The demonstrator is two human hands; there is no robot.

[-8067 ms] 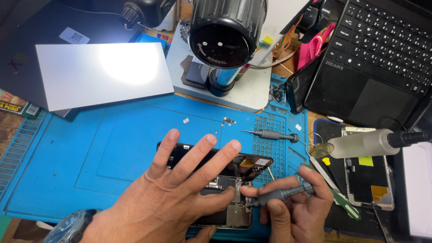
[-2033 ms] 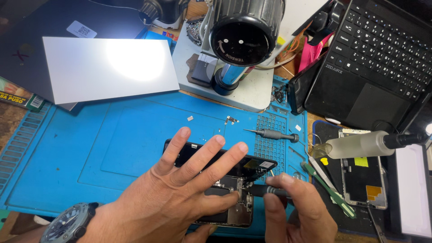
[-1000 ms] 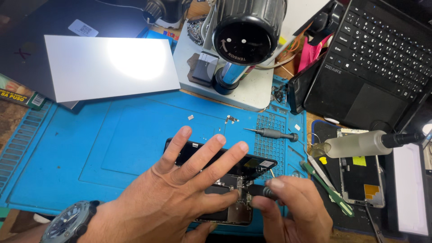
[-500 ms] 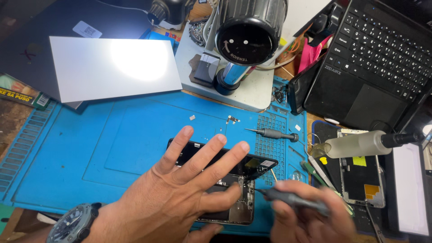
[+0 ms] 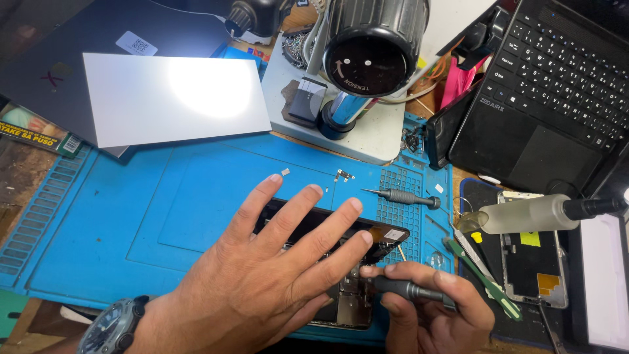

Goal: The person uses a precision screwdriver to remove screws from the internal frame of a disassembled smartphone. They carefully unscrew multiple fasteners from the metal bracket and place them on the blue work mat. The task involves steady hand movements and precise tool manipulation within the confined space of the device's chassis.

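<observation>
- An opened phone (image 5: 377, 237), dark and with its inner parts exposed, is laid on the blue work mat (image 5: 164, 216), near the mat's lower right part.
- The phone is pressed down by the left hand (image 5: 262, 275), whose fingers are spread wide and laid flat across it; a dark wristwatch (image 5: 111, 328) is worn on that wrist.
- A grey screwdriver (image 5: 409, 290) is held in the right hand (image 5: 436, 314), with the fingers closed narrowly around its handle; its tip is pointed left, at the phone's exposed lower part, just beside the left fingertips.
- A second grey screwdriver (image 5: 403, 196) is left lying on the mat above the phone, apart from both hands.
- Small metal parts (image 5: 343, 175) are seen on the mat just above the left fingertips.
- A microscope (image 5: 367, 59) on a white base is placed beyond the mat, and a bright white panel (image 5: 170, 98) is seen at the upper left.
- A black laptop (image 5: 557, 98) is stood at the upper right, and below it a clear bottle (image 5: 531, 213) is laid over another phone part (image 5: 531, 269).
- Green tweezers (image 5: 481, 278) are laid just right of the right hand.
</observation>
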